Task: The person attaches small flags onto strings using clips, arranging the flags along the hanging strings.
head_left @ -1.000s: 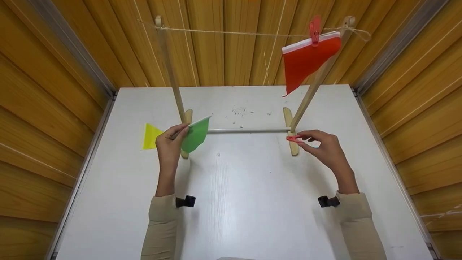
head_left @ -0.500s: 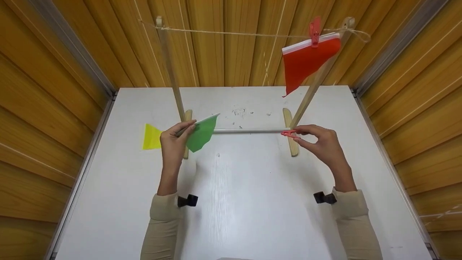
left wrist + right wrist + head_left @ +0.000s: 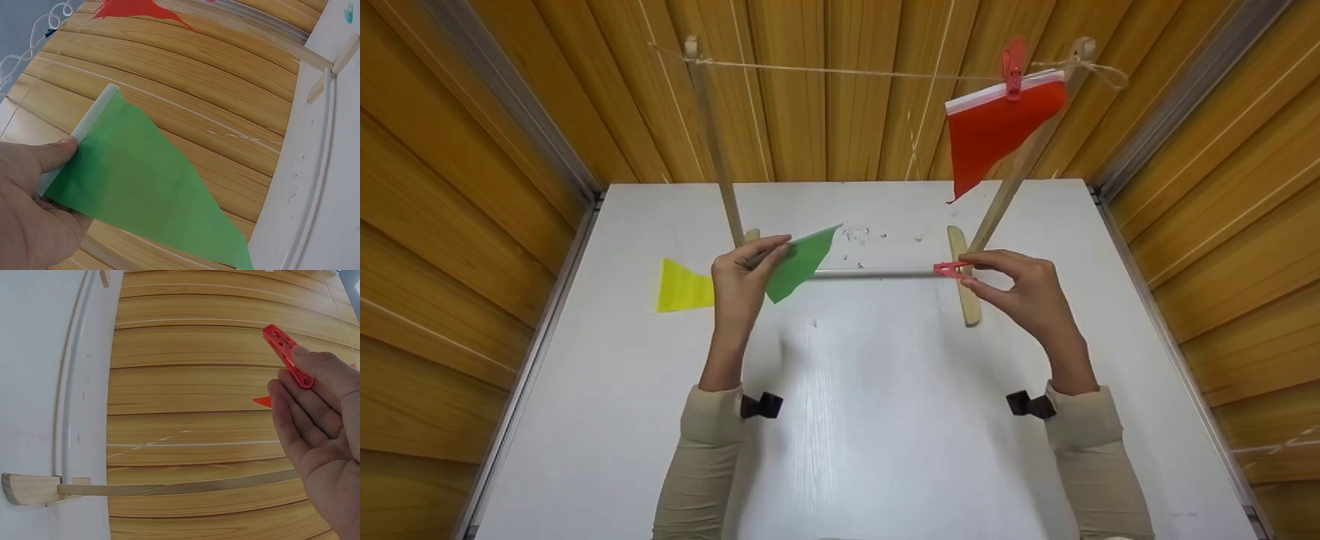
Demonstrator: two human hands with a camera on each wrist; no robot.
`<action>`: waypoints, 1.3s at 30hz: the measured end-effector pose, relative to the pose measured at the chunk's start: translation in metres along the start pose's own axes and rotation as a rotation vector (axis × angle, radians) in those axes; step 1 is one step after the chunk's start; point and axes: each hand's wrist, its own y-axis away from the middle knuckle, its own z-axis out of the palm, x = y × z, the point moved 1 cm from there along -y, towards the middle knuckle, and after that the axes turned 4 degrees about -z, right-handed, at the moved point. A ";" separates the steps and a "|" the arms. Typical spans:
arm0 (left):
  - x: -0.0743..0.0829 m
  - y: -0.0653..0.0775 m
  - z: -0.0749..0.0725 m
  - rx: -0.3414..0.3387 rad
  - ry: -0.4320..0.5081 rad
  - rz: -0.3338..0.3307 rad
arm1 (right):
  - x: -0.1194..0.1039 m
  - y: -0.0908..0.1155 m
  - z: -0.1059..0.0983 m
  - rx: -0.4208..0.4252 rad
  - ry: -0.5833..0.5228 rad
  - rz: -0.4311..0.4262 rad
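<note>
My left hand (image 3: 742, 289) pinches a green pennant flag (image 3: 804, 262) by its white top edge. In the left wrist view the green flag (image 3: 135, 169) spreads out below my thumb, its point hanging down. My right hand (image 3: 1024, 292) holds a red clothespin (image 3: 951, 269) between thumb and fingertips; the right wrist view shows this clothespin (image 3: 286, 354) with its nose pointing away from the hand. Above, a red flag (image 3: 1003, 131) hangs on a string (image 3: 840, 70), clipped by another red clothespin (image 3: 1014, 71). A yellow flag (image 3: 682, 289) lies behind my left hand, partly hidden by it.
Two wooden posts, left (image 3: 711, 142) and right (image 3: 1027, 165), carry the string and stand on wooden feet (image 3: 971, 304). A white rod (image 3: 877, 273) joins them low over the white table (image 3: 870, 420). Wood-patterned walls (image 3: 435, 187) surround the table.
My left hand has moved right and a little away from me with the green flag. My right hand has moved slightly left and up with the clothespin. More of the yellow flag shows.
</note>
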 end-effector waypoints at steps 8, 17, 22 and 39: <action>0.016 -0.006 0.010 -0.036 -0.027 0.051 | -0.014 -0.013 -0.006 -0.006 0.018 -0.059; 0.035 -0.013 0.014 -0.092 -0.038 0.084 | -0.028 -0.027 -0.017 -0.011 0.062 -0.125; 0.047 -0.016 0.018 -0.133 -0.039 0.134 | -0.036 -0.034 -0.024 -0.016 0.088 -0.178; 0.079 -0.024 0.027 -0.235 -0.113 0.283 | -0.060 -0.057 -0.048 -0.045 0.165 -0.257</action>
